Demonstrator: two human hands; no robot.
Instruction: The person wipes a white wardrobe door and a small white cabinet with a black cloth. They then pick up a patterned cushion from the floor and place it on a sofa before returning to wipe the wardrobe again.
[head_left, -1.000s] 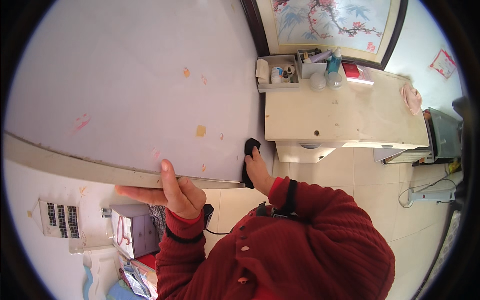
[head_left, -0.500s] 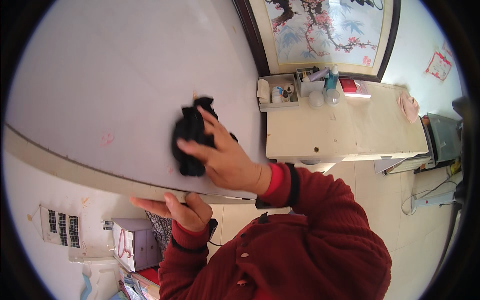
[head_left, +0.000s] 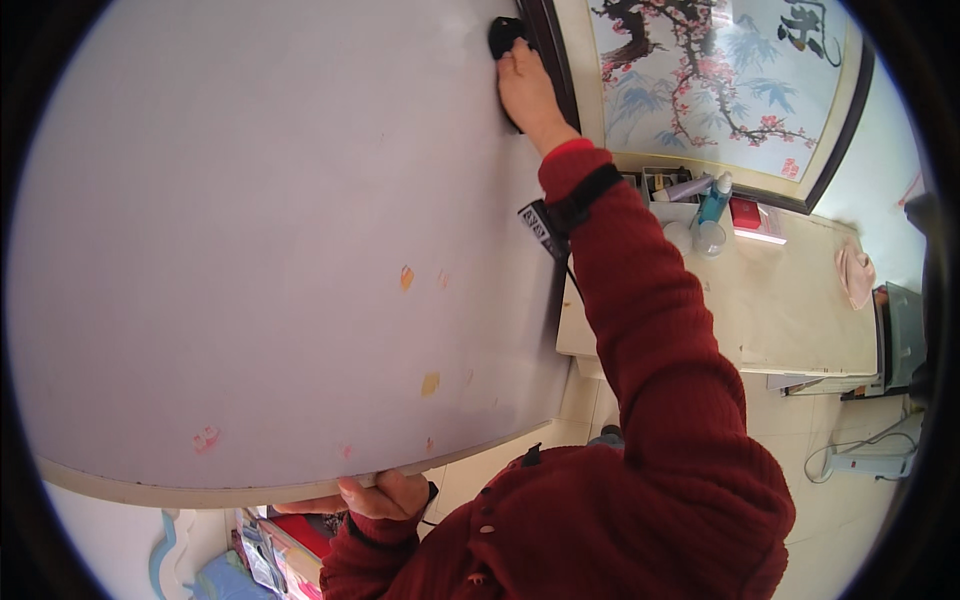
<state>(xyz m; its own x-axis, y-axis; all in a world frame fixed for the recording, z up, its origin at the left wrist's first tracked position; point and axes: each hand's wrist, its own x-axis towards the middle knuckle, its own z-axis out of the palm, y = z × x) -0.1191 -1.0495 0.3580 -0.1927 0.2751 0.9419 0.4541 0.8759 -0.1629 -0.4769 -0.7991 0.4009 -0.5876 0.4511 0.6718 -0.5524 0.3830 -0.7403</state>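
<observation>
White board [head_left: 250,230], one, large, flat, smooth matte face, pale edge along the bottom; fills the left and centre of view. Small stains on it: two pinkish low left, a few orange/yellow near centre-right. Left hand [head_left: 385,493] at the board's lower edge, fingers curled together over the edge, gripping it. One black cloth [head_left: 505,38], soft, bunched, at the board's top right corner. Right hand [head_left: 528,88] presses it flat against the board, fingers together over the cloth, red knit sleeve, black wrist strap. Framed blossom painting [head_left: 720,80], one, dark frame, on the wall right of the board. Beige counter [head_left: 790,300] below: one open tray [head_left: 668,182] holding tubes, one blue bottle [head_left: 714,198], one clear cup [head_left: 709,238], one red box [head_left: 746,213], one pink cloth [head_left: 855,275].
</observation>
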